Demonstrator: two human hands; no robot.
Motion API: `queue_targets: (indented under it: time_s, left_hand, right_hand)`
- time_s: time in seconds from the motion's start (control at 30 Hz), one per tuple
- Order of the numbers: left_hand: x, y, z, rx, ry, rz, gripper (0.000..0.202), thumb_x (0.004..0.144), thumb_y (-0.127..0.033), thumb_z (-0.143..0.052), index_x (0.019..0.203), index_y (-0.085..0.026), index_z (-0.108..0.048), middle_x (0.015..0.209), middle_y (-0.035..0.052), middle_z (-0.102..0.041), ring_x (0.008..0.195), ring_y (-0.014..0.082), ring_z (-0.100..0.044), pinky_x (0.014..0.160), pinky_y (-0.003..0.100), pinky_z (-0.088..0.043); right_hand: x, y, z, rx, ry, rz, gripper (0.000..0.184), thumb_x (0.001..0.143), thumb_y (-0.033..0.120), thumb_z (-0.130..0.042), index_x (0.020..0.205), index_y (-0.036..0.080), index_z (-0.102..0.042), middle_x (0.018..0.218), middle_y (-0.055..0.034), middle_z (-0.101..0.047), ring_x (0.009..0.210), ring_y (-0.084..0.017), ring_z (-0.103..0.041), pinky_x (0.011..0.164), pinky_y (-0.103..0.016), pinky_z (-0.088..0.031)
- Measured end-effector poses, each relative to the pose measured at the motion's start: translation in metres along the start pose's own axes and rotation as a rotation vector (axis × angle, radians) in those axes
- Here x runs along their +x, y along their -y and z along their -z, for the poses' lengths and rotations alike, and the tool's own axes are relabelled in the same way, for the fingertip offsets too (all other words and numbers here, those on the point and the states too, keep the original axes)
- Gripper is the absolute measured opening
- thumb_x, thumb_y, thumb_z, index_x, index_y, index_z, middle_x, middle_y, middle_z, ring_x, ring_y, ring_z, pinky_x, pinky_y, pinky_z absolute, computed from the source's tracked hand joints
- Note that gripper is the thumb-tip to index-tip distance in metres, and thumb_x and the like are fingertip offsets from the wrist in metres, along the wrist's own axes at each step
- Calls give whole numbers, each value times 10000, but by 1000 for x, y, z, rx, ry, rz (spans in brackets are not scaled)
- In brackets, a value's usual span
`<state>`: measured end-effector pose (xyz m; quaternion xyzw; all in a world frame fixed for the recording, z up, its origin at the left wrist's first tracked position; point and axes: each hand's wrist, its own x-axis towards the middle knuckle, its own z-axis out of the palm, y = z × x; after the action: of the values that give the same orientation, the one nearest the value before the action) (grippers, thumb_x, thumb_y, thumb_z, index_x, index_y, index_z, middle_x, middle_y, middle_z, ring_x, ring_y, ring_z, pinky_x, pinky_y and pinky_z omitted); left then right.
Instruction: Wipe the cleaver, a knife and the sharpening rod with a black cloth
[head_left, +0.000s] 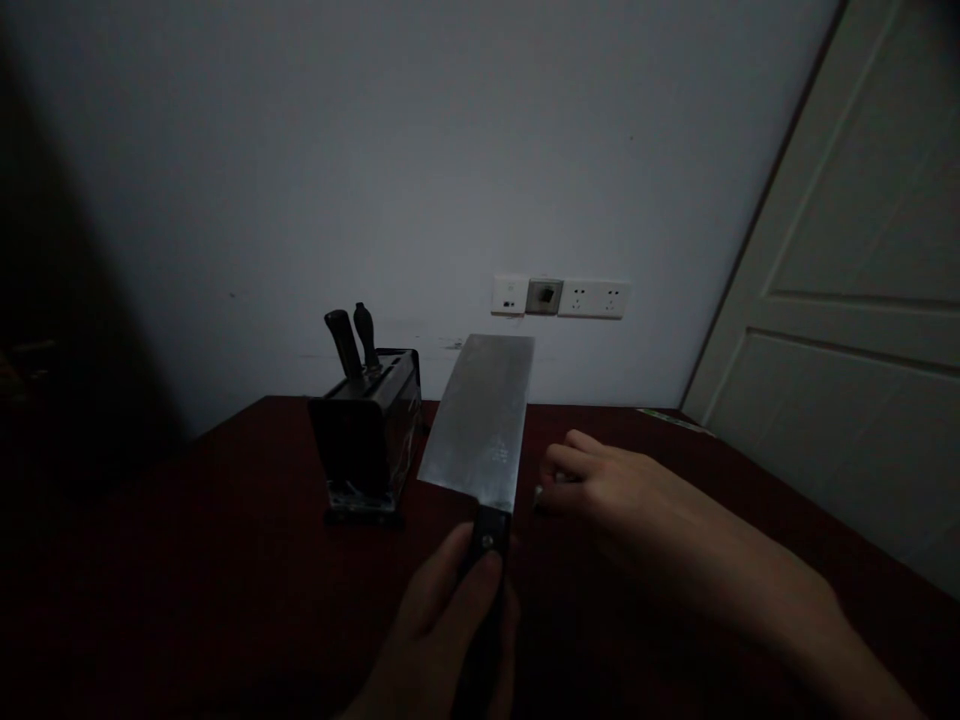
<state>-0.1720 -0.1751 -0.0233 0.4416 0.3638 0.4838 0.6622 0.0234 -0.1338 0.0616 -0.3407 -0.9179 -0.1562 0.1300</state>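
My left hand (450, 625) is closed round the dark handle of a broad steel cleaver (480, 420). The blade points up and away, tilted a little to the right, over the dark red table (225, 560). My right hand (600, 485) reaches in from the right and rests on the table just right of the blade. Its fingers are curled together at a small pale thing (538, 492) that I cannot make out. A black knife block (367, 430) stands to the left of the cleaver, with two dark knife handles (352, 340) sticking up from it.
A plain wall runs behind the table, with a row of sockets and a switch (559, 297). A pale door (847, 300) stands at the right. The left side of the room is in deep shadow. A thin light strip (675, 420) lies at the table's far right edge.
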Motion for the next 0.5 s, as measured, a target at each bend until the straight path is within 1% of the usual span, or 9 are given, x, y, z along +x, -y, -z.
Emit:
queue_targets:
  time_s: [0.07,0.13,0.17,0.27,0.33,0.4,0.5]
  left_hand:
    - [3,-2,-7,-28,40,36,245,818,-428,-536,950,-222,-524,633,-22,-573,369,54,-503,313,123,-362]
    - [7,-5,-11,-60,105,67,242,830,-442,-509,882,-206,-497,557,-58,-516,284,35,-414,268,119,-307]
    - [9,-6,-12,-69,137,75,245,832,-443,-501,854,-199,-483,536,-66,-498,266,35,-393,255,123,-299]
    - [14,-9,-10,-71,179,60,252,849,-437,-466,818,-187,-466,530,-68,-491,255,42,-385,245,136,-315]
    - [16,-10,-8,-69,183,49,251,859,-424,-452,805,-179,-465,551,-61,-501,266,41,-395,250,139,-329]
    - [17,-10,-7,-60,185,36,258,867,-414,-435,788,-170,-465,545,-56,-498,273,45,-406,254,140,-334]
    - [16,-11,-7,-48,177,19,253,876,-394,-412,783,-163,-459,530,-52,-495,272,55,-415,252,147,-340]
  right_hand:
    - [2,-4,-1,54,23,-16,290,754,9,-498,838,221,-677,816,-35,-607,776,-167,-530,624,-278,-445]
    - [5,-7,-8,129,56,-28,305,770,20,-500,899,235,-674,854,-30,-609,817,-168,-537,672,-286,-451]
    - [7,-9,-13,176,79,-34,296,787,42,-504,938,239,-666,878,-29,-610,842,-169,-538,698,-292,-454]
    - [10,-14,-35,308,137,-59,264,838,137,-513,1058,236,-620,953,-39,-607,895,-172,-535,741,-296,-462]
    - [8,-14,-55,324,125,-89,263,853,155,-498,1084,218,-606,977,-54,-603,910,-176,-527,756,-304,-461]
    - [0,-11,-75,294,98,-109,276,861,149,-476,1104,210,-592,969,-62,-602,894,-181,-518,738,-305,-462]
    - [-17,1,-101,180,67,-121,298,868,144,-440,1133,198,-566,960,-75,-598,868,-203,-504,689,-317,-462]
